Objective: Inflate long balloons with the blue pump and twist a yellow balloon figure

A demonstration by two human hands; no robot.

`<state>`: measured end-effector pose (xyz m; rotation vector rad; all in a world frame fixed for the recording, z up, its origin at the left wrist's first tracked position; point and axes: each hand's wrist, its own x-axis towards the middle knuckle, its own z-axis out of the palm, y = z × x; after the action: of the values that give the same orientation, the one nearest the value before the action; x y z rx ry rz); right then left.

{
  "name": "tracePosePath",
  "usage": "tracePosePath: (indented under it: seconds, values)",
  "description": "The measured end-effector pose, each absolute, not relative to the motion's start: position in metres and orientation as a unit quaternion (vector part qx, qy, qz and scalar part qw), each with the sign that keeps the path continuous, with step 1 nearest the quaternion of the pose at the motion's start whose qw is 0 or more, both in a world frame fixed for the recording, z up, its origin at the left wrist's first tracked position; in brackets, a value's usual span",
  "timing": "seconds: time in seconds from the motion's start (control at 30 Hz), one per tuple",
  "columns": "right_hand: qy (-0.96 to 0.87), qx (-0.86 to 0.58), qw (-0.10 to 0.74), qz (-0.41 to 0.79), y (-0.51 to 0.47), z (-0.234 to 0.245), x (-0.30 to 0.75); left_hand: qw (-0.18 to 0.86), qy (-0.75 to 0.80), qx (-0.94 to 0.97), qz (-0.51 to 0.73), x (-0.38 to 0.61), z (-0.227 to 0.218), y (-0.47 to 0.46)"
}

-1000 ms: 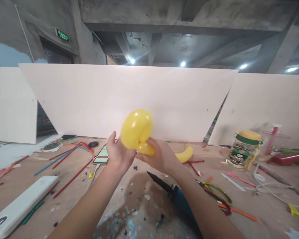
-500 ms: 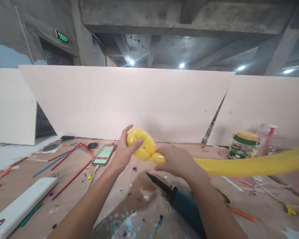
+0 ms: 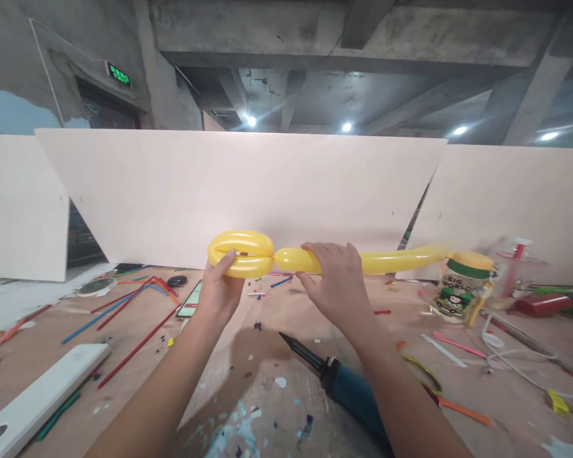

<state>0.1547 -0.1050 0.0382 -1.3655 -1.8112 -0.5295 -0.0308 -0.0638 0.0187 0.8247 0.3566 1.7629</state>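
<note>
A long yellow balloon [image 3: 291,259] is held level above the table, with a folded loop at its left end and a twist beside it. My left hand [image 3: 221,286] is closed on the loop, thumb on the near side. Right of the twist, my right hand [image 3: 337,273] wraps round the straight length, which runs on to the right. Below the hands a blue balloon pump [image 3: 351,388] with a black nozzle lies on the table, partly hidden by my right forearm.
A phone [image 3: 190,300] and a white power bank [image 3: 42,397] lie on the left, near loose red and blue balloons [image 3: 134,305]. A jar [image 3: 461,289] stands at the right, with cables and scraps around. White panels [image 3: 248,184] close off the back.
The loop has shifted left and now lies lengthwise. My right hand has moved right and up along the balloon, and its tail has swung level, pointing towards the jar.
</note>
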Motion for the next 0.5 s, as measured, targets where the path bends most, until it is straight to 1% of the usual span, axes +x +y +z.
tracePosePath:
  seconds: [0.13,0.17,0.23,0.33,0.4,0.5]
  values:
    - [-0.72,-0.521,0.407,-0.211,-0.107,0.038,0.154,0.328,0.219,0.464,0.793,-0.029,0.026,-0.078]
    - [-0.719,-0.519,0.408,-0.217,-0.108,0.038,0.154,0.29,0.243,0.48,0.792,-0.027,0.027,-0.083]
    - [-0.718,-0.515,0.408,-0.231,-0.109,0.038,0.153,0.258,0.272,0.512,0.773,-0.024,0.029,-0.089]
    - [-0.713,-0.518,0.412,-0.23,-0.11,0.038,0.15,0.218,0.275,0.55,0.758,-0.019,0.025,-0.095]
    - [-0.71,-0.525,0.42,-0.212,-0.11,0.037,0.149,0.176,0.257,0.597,0.739,-0.017,0.021,-0.098]
    - [-0.719,-0.519,0.426,-0.178,-0.11,0.038,0.149,0.129,0.196,0.695,0.68,-0.014,0.017,-0.105]
